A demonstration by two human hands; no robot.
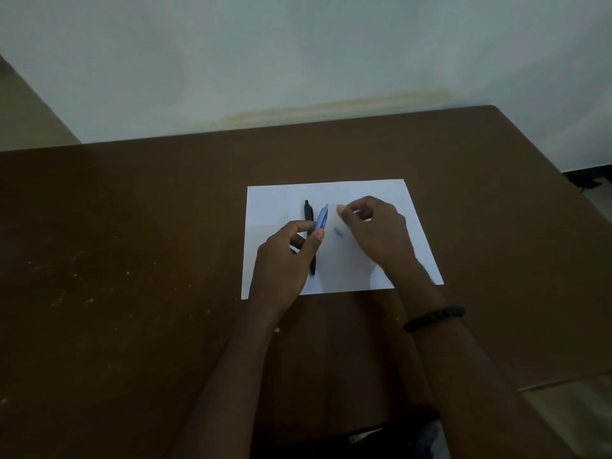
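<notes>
A white sheet of paper lies on the brown table. A black pen lies lengthwise on the sheet, partly hidden by my left hand. That hand pinches a blue pen barrel between thumb and fingers and holds it tilted above the paper. My right hand hovers just right of the barrel's top with its fingers curled; whether they pinch a small part is too blurred to tell. A small blue piece lies on the paper between the two hands.
The table's far edge meets a pale wall. The table's right edge drops to the floor. A black bead bracelet circles my right wrist. Pale specks dot the table's left side.
</notes>
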